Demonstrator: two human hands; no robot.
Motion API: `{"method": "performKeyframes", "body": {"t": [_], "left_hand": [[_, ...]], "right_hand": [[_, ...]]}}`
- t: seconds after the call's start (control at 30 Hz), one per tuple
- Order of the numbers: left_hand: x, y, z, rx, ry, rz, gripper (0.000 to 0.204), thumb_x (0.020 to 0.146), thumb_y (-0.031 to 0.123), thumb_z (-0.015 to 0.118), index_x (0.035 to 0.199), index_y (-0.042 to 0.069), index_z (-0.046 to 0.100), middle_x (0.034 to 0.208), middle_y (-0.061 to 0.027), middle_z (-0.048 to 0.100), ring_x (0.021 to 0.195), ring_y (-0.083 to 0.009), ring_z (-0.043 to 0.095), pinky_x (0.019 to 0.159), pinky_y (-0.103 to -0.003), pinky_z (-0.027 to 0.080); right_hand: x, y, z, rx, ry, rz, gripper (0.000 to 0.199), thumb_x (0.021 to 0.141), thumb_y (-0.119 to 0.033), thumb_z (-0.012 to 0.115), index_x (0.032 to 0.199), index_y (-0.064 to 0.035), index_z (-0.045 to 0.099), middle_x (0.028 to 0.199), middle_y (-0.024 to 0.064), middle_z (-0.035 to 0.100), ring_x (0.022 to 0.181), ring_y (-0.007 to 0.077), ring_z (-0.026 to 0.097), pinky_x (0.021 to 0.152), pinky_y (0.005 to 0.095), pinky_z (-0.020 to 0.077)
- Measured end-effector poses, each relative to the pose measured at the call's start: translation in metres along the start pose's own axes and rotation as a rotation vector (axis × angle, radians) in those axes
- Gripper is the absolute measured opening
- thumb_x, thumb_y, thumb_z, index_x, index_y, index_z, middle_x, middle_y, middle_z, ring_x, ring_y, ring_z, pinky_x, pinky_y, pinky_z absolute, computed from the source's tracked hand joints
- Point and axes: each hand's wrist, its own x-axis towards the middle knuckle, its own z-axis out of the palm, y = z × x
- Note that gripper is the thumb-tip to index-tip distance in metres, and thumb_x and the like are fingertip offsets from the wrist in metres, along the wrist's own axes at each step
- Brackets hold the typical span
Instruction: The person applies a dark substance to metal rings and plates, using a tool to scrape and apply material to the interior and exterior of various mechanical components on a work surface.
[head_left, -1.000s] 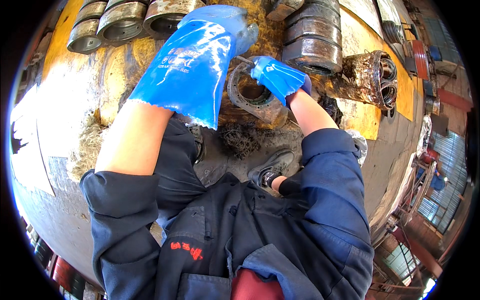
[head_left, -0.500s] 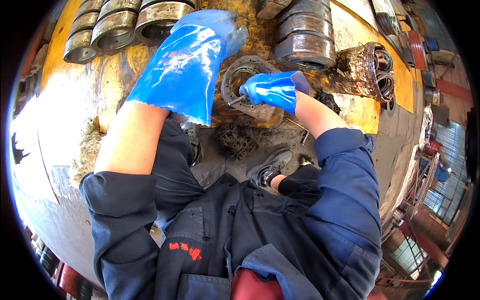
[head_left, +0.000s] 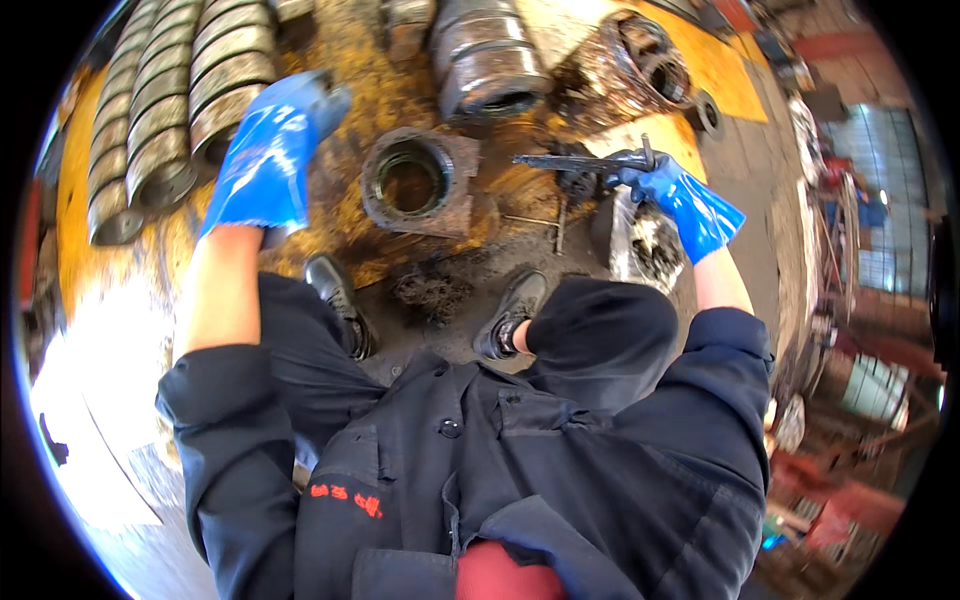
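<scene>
My right hand point(head_left: 655, 185), in a blue rubber glove, is closed on a long, slim, dark tool point(head_left: 565, 162). The tool's narrow end points left, toward a greasy metal block with a round bore point(head_left: 455, 205); the two are apart. A short upright rod stands up beside my fingers, and whether it belongs to the tool I cannot tell. My left hand point(head_left: 300, 115), gloved the same way, is off to the left of the block, next to a row of stacked metal rings point(head_left: 232, 75). Its fingers are dark and blurred, so their grip does not show.
Behind the block lies a ribbed dark cylinder point(head_left: 490, 65). Right of that is an oily housing with two bores point(head_left: 640, 65). A T-shaped metal bar point(head_left: 560, 225) lies at the bench's near edge, beside a shiny foil-like bag point(head_left: 640, 240). My shoes point(head_left: 512, 312) are below.
My right hand has left the block's bore and moved right; it now grips the long dark tool. My left hand has moved left and lower. The whole view has shifted, with bench items now further left.
</scene>
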Motion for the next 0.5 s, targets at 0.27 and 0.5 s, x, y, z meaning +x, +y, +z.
{"method": "performKeyframes", "body": {"t": [0.27,0.5], "left_hand": [[-0.008,0.004,0.004,0.017,0.082,0.059,0.043,0.093,0.038,0.047,0.105,0.001,0.066,0.106,-0.0250,0.065,0.101,-0.0420,0.060,0.089,-0.048,0.048],[-0.007,0.002,0.010,0.109,0.069,0.051,0.043,0.093,0.039,0.047,0.110,0.004,0.066,0.108,-0.0230,0.066,0.103,-0.0407,0.061,0.091,-0.046,0.048]], "right_hand": [[-0.164,0.150,-0.016,0.215,0.596,0.523,0.023,0.091,-0.027,0.065,0.109,-0.0162,0.074,0.081,-0.0002,0.073,0.052,0.0059,0.050,0.044,0.0264,0.0368],[-0.156,0.269,0.030,0.418,0.812,0.489,0.023,0.089,-0.016,0.065,0.110,-0.0114,0.072,0.076,0.0022,0.071,0.052,0.0102,0.059,0.044,0.0269,0.0421]]}}
